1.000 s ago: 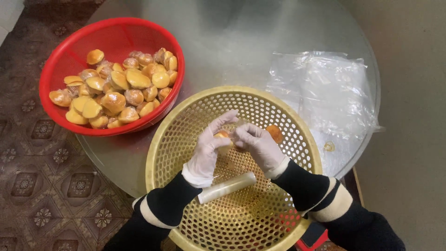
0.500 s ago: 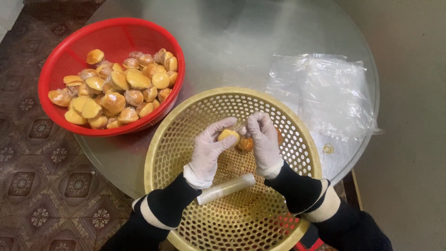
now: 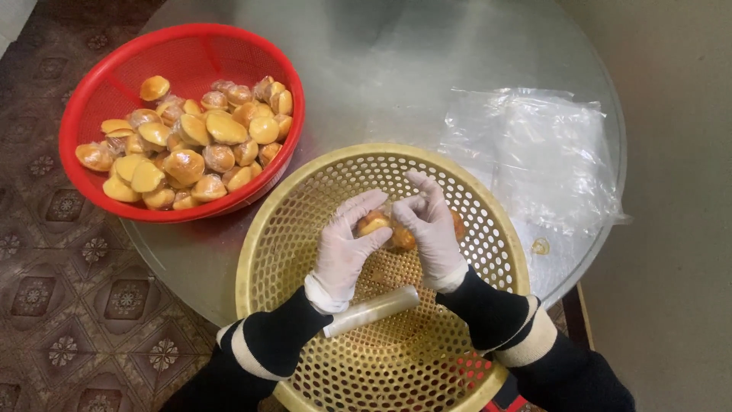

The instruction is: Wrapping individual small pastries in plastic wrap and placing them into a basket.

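Note:
Both hands wear thin white gloves and meet over a yellow perforated basket (image 3: pixel 290 221). My left hand (image 3: pixel 347 243) pinches a small golden bun (image 3: pixel 374 223) between thumb and fingers. My right hand (image 3: pixel 431 225) touches the same bun and its clear wrapping from the right; another brownish bun (image 3: pixel 402 239) shows just under the fingers. A small roll of clear film (image 3: pixel 372 310) lies in the basket below my left wrist. Part of an orange piece (image 3: pixel 458 224) peeks out behind my right hand.
A red perforated basket (image 3: pixel 91 99) at the upper left holds several wrapped golden buns (image 3: pixel 191 145). A pile of clear plastic bags (image 3: pixel 534 152) lies at the right on the round glass table (image 3: pixel 381 69). Patterned floor shows at the left.
My right hand has closed in on the left, and both hands now wrap tighter around the bun. The baskets and the film roll have not moved.

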